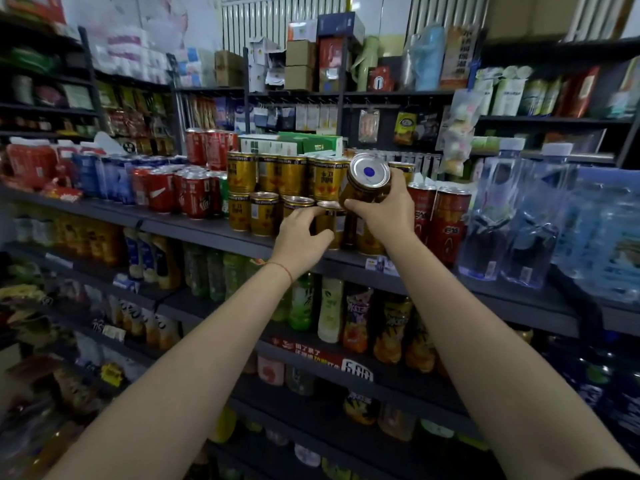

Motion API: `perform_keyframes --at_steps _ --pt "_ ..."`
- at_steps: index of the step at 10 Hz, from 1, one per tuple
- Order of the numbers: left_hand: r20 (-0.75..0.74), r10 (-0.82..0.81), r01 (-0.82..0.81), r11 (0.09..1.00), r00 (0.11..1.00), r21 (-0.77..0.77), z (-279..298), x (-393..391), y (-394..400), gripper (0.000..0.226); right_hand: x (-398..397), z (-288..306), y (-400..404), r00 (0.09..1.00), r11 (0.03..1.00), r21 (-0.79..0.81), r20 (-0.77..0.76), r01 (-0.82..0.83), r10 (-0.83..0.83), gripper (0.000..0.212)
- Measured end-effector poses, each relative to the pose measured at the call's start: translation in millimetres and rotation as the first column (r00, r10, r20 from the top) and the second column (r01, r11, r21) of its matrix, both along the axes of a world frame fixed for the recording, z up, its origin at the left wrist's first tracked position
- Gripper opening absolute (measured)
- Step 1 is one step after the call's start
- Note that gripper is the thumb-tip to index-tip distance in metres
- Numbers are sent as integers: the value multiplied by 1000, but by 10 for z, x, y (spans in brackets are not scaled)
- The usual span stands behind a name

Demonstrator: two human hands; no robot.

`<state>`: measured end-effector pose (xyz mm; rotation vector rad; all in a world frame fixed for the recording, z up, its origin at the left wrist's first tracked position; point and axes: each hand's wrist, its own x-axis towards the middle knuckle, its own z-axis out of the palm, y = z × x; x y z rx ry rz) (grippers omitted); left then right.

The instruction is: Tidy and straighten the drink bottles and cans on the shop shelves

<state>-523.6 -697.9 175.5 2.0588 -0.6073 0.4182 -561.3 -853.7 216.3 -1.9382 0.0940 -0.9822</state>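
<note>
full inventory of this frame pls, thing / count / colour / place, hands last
gold cans: over a dozen, stacked in two tiers, gold, middle of the top drink shelf
tilted gold can: one, gold with a silver end and blue dot, held above the stack
red cans: many, red, left of the gold cans
tall red cans: several, red, right of the gold cans
water jugs: several, clear blue, far right
bottled drinks: many, green, white, orange, shelf below
boxes: several, brown, top of the back rack
left hand: one, touches a front gold can
right hand: one, grips the tilted gold can
</note>
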Motion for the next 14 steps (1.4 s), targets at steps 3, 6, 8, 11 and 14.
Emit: perform_keyframes --at_steps 3,6,8,11,14 --pt "272 74 -176 912 959 371 175 626 -444 49 803 281 -307 980 991 -88 -161 100 -113 85" --pt "450 134 -280 920 883 275 -206 764 -523 51 1050 284 -404 934 979 -182 -323 95 -151 93" --pt "501 135 -292 923 855 249 -267 830 -530 50 1038 222 -338 919 959 -229 -315 170 -238 93" --pt "472 74 -270 892 878 363 -340 849 -463 73 941 -152 -215 918 841 -398 9 366 -395 70" --pt "419 -1 -128 952 908 279 -396 464 50 77 441 -419 311 917 828 -399 230 395 -326 36"
